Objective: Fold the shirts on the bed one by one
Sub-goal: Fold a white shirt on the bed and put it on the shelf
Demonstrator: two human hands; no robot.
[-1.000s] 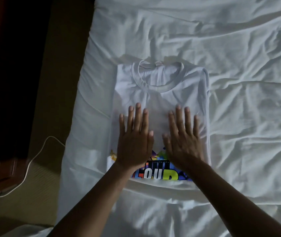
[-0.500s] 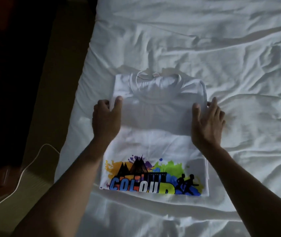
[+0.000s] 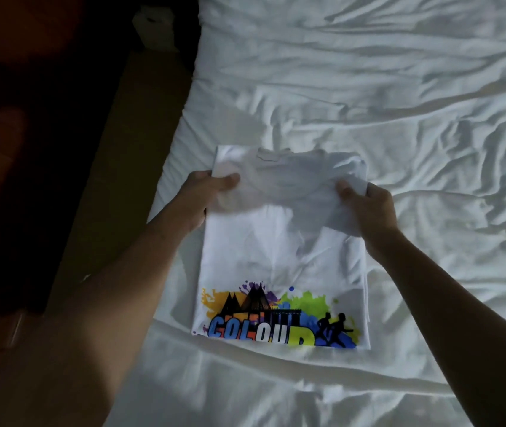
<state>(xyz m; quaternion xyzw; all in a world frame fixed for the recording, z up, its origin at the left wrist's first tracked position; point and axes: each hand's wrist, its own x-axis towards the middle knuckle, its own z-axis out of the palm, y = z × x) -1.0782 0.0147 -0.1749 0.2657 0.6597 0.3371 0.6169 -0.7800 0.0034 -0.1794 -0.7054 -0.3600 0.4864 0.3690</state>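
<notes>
**Q:** What were the hands doing?

**A:** The left hand pinched the shirt's left edge near the collar, thumb on top. The right hand gripped the opposite edge the same way. Between them, the collar end hung lifted above the lower half.

**Q:** And the shirt itself?

**A:** A white shirt, its sleeves tucked in, lay as a narrow rectangle on the rumpled bed, close to the bed's left edge. A colourful print ran along the near hem.

**Q:** Which step was that?

**A:** It looked like the crosswise fold. The next move would call for carrying the collar end down toward the hem, both hands level, so the edges met squarely.

**Q:** How many of each thing?

**A:** Two hands, one shirt, one bed. No other shirts were in view.
</notes>
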